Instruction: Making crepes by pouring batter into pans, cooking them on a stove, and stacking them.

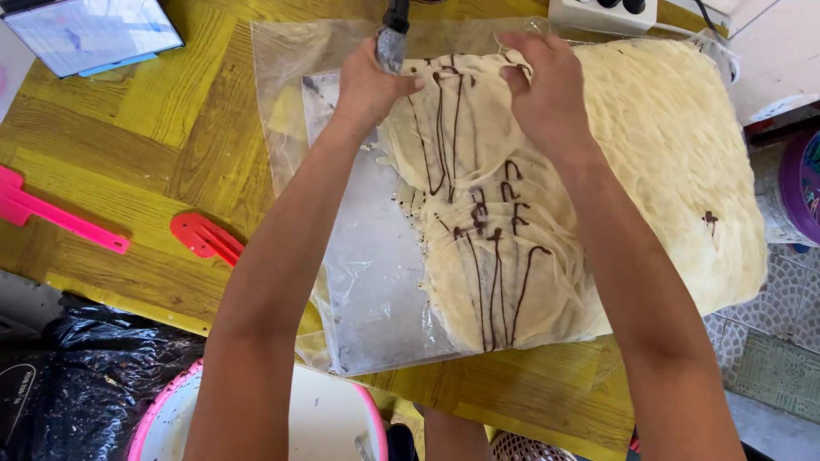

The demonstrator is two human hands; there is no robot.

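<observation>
A wide sheet of thin pale dough lies over clear plastic film on a wooden table. Dark chocolate lines run across the folded near part of the dough. My left hand grips a dark squeeze tool wrapped in foil and also touches the dough's edge. My right hand pinches the thin dough layer at the far side, lifting its edge.
A red spatula and a pink spatula lie on the table at left. A tablet sits far left, a white power strip at the top. A pink-rimmed basin and black plastic bag are near me.
</observation>
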